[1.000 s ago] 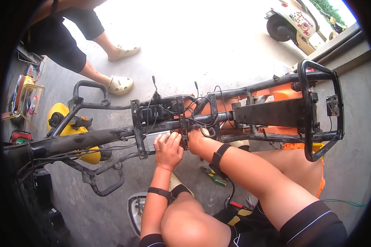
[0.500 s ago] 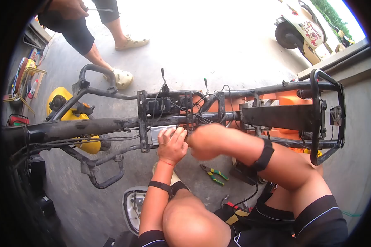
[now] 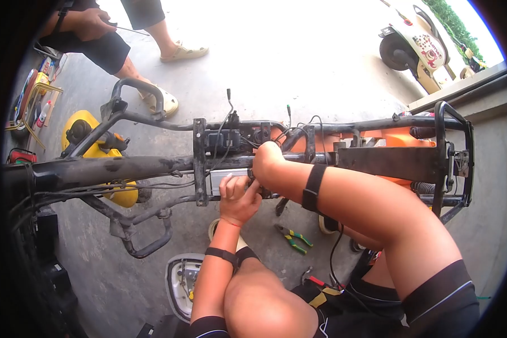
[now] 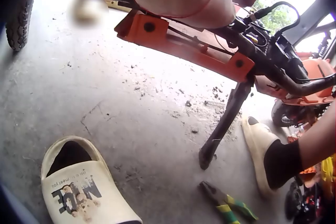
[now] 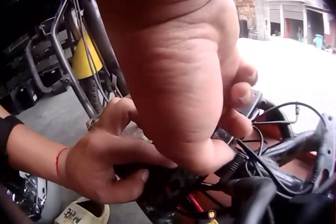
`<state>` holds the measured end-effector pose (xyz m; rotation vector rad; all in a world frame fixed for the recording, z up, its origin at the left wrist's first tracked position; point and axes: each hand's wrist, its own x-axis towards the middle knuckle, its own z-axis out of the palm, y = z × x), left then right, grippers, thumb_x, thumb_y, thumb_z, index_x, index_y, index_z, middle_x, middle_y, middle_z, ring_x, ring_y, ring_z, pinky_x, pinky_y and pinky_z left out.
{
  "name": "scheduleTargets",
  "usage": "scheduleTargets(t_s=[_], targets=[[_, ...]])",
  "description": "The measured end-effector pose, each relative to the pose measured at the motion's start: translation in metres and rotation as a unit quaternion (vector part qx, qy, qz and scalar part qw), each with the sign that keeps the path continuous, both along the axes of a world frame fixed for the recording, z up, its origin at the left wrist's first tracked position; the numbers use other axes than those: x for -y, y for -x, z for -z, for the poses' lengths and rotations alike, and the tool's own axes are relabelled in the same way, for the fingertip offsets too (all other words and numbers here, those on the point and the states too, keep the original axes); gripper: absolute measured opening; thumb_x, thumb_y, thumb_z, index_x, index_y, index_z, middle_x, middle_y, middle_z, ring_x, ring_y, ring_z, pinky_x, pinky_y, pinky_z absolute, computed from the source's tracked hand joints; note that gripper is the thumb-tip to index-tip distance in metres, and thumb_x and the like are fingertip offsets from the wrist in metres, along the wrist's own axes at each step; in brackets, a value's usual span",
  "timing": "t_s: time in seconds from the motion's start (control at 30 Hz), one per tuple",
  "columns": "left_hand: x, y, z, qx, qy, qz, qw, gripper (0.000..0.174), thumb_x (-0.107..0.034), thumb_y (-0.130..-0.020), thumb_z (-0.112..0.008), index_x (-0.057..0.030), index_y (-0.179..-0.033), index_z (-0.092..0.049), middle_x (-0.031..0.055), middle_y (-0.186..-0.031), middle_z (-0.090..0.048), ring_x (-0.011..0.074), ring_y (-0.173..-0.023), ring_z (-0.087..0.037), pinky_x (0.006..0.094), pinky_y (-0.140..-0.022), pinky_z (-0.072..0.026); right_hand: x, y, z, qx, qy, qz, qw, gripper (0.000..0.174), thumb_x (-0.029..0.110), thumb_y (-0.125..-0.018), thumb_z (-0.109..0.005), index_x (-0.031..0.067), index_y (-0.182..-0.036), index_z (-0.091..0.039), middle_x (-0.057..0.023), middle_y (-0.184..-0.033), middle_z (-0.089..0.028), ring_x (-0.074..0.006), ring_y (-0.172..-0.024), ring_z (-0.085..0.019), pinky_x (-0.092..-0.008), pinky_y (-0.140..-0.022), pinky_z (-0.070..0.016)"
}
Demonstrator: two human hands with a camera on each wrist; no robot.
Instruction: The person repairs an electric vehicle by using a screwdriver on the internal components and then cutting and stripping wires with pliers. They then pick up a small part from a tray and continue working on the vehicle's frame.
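Note:
In the head view a silver finned box (image 3: pixel 222 181) sits within the black vehicle frame (image 3: pixel 124 167). My left hand (image 3: pixel 239 200) lies over the box's near end, forefinger reaching toward the right hand. From the right wrist view, the left hand (image 5: pixel 102 163) holds a dark part (image 5: pixel 131 172) between thumb and forefinger. My right hand (image 3: pixel 269 163) comes down over the frame against it, back of the hand up. Its fingers (image 5: pixel 241 95) curl and its thumb points at black cables (image 5: pixel 239 163); I cannot tell what it grips, as the palm hides it.
Green-and-yellow pliers (image 3: pixel 293 239) and red-handled pliers (image 3: pixel 321 283) lie on the floor. Another person's hand (image 3: pixel 93 23) holds a thin metal rod at the upper left. A side stand (image 4: pixel 226 124) reaches down beside my slippers (image 4: pixel 86 192). Loose cables (image 3: pixel 290 115) stick up from the frame.
My right hand has lifted from the frame, swept across in a blur and come back over it beside the left hand. The left hand stays near the box. The view has shifted slightly.

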<state>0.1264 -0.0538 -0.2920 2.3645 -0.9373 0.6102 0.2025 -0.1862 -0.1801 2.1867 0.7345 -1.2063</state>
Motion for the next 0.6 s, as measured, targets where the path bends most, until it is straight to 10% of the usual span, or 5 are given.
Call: scheduleTargets(t_s=[0.13, 0.33, 0.4, 0.53, 0.6], targets=[[-0.001, 0.001, -0.001, -0.003, 0.006, 0.004, 1.0, 0.03, -0.017, -0.069, -0.07, -0.0168, -0.099, -0.07, 0.0052, -0.112, -0.053, 0.0246, -0.112, -0.048, 0.0476, -0.107, -0.0374, -0.004, -0.012, 0.004, -0.047, 0.038, 0.056, 0.997, 0.029, 0.045, -0.074, -0.078, 0.0227, -0.092, -0.075, 0.0077, -0.075, -0.067, -0.0131, -0.058, -0.061, -0.0325, -0.042, -0.0407], [-0.002, 0.0, 0.001, -0.01, 0.02, 0.014, 1.0, 0.036, -0.02, -0.068, -0.072, -0.0156, -0.104, -0.068, 0.0056, -0.114, -0.054, 0.0254, -0.112, -0.048, 0.0478, -0.106, -0.0373, -0.021, -0.004, 0.014, -0.069, 0.128, 0.004, 0.989, 0.033, 0.039, -0.08, -0.074, 0.0086, -0.093, -0.074, -0.0035, -0.082, -0.072, -0.0217, -0.067, -0.07, -0.0318, -0.048, -0.053], [-0.004, 0.0, 0.004, -0.008, 0.009, 0.008, 1.0, 0.037, -0.02, -0.067, -0.072, -0.0154, -0.104, -0.068, 0.0057, -0.114, -0.054, 0.0254, -0.112, -0.048, 0.0477, -0.106, -0.0372, -0.028, 0.001, 0.025, -0.051, 0.246, -0.035, 0.967, 0.057, 0.054, -0.061, -0.084, 0.0162, -0.103, -0.074, -0.0076, -0.088, -0.071, -0.0259, -0.078, -0.07, -0.0327, -0.048, -0.051], [-0.002, 0.0, 0.005, -0.009, 0.01, 0.006, 1.0, 0.04, -0.02, -0.066, -0.071, -0.0151, -0.106, -0.067, 0.0058, -0.114, -0.054, 0.0254, -0.112, -0.049, 0.0478, -0.106, -0.0373, -0.028, 0.01, 0.023, -0.017, 0.263, -0.088, 0.96, 0.062, 0.058, -0.059, -0.082, 0.0147, -0.103, -0.074, -0.0126, -0.09, -0.071, -0.0314, -0.082, -0.07, -0.0332, -0.049, -0.052], [-0.002, 0.001, 0.006, -0.008, 0.017, 0.007, 1.0, 0.039, -0.019, -0.067, -0.071, -0.0152, -0.105, -0.067, 0.0057, -0.114, -0.054, 0.0253, -0.112, -0.049, 0.0478, -0.105, -0.0375, -0.028, 0.008, 0.016, -0.016, 0.228, -0.077, 0.97, 0.033, 0.036, -0.083, -0.069, 0.0082, -0.098, -0.074, -0.0067, -0.089, -0.073, -0.0276, -0.078, -0.072, -0.0317, -0.051, -0.0537]])
